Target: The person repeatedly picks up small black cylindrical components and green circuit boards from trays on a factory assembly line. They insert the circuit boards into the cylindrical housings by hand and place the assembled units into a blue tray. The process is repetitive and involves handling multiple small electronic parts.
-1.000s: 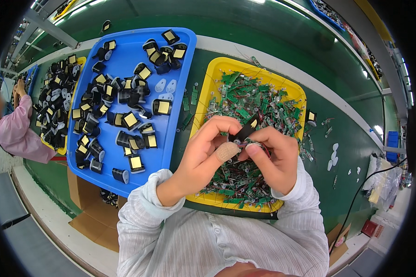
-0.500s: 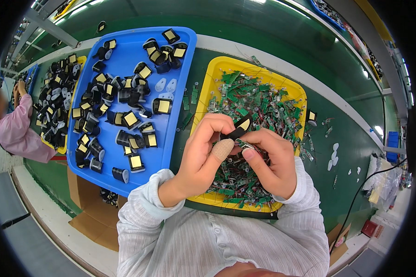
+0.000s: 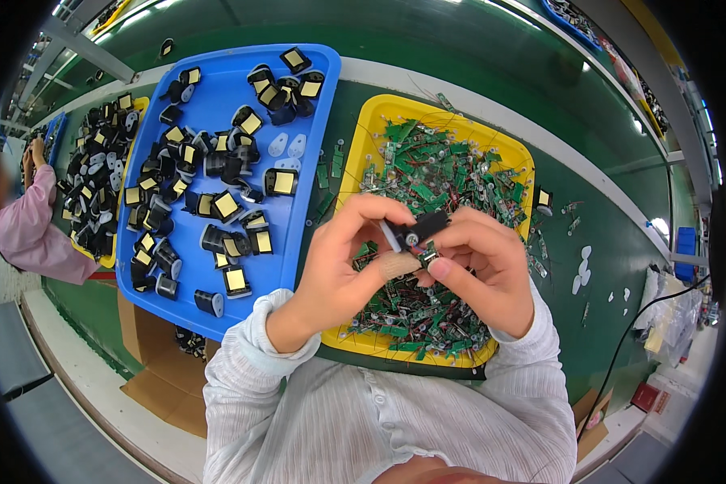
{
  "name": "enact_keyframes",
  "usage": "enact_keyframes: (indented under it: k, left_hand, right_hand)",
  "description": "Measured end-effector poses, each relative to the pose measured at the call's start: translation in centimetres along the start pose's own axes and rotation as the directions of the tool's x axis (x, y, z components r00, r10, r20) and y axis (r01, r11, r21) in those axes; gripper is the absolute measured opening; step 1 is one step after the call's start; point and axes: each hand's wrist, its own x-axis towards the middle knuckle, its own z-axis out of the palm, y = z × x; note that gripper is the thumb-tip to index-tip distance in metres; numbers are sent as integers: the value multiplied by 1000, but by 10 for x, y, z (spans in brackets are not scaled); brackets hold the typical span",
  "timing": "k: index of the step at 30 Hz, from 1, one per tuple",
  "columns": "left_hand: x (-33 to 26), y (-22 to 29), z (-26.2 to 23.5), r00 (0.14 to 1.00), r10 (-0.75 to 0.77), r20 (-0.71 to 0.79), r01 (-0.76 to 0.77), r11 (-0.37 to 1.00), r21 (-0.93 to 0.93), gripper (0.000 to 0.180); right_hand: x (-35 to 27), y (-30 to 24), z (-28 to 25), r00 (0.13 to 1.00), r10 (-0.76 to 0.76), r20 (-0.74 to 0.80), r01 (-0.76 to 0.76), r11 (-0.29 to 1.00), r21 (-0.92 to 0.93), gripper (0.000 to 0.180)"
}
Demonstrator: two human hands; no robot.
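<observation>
Two parts hung above the yellow tray, inside its edges: a black housing pinched in the nearly closed left hand, a green board likewise in the right hand. Slackening could have dropped either, or hard pressing cracked the board.

1. Head view: looks steeply down from head height, close above the left hand and right hand, near its middle.
2. Upright, wide fisheye; faces the green workbench, torso at the lower edge.
</observation>
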Motion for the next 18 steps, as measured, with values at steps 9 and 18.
enact_keyframes:
  k: [9,18]
  left_hand:
    - [5,6,-7,995,48,90,-63,983,170,32]
    - [4,6,-5,995,73,69,-85,979,185,31]
  right_hand:
    - [-3,-12,-6,998,20,-57,-19,1000,18,12]
    - [-4,-4,-1,984,179,15,-173,921,349,15]
